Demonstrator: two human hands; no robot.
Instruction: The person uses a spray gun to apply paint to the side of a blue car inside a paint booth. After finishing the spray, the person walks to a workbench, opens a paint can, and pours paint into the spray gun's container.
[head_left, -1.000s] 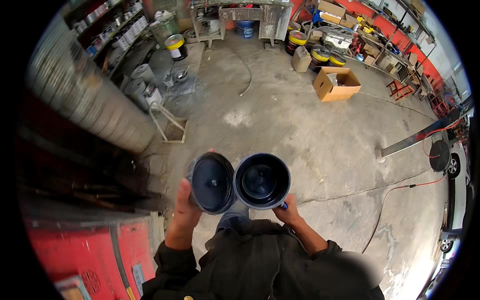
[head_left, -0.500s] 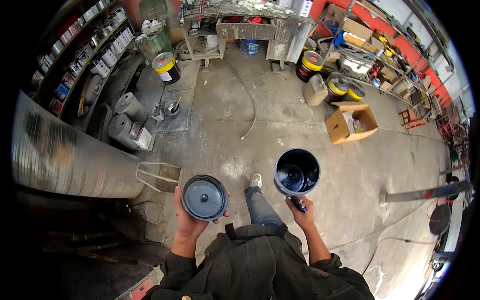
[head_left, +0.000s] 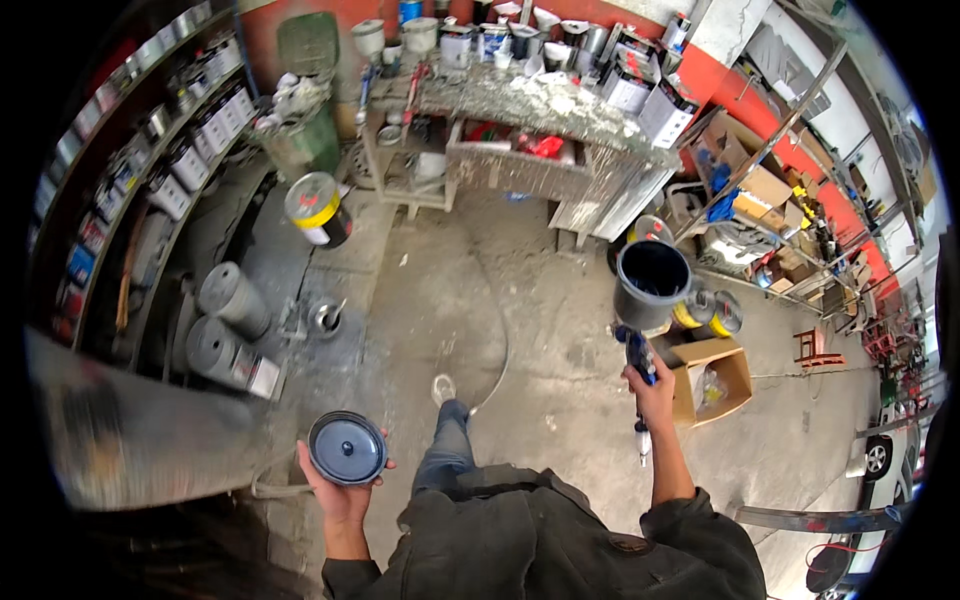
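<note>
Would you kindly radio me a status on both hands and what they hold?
Left hand holding round blue-grey lid. Right hand gripping spray gun, open dark cup above it. Cardboard box on floor, right of right hand.

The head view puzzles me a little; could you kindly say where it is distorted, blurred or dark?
Head view: the left shelves curve near the black rim; same view: the silvery duct at lower left is smeared; same view: inside the dark cup little detail shows, but the lid looks fairly sharp.
</note>
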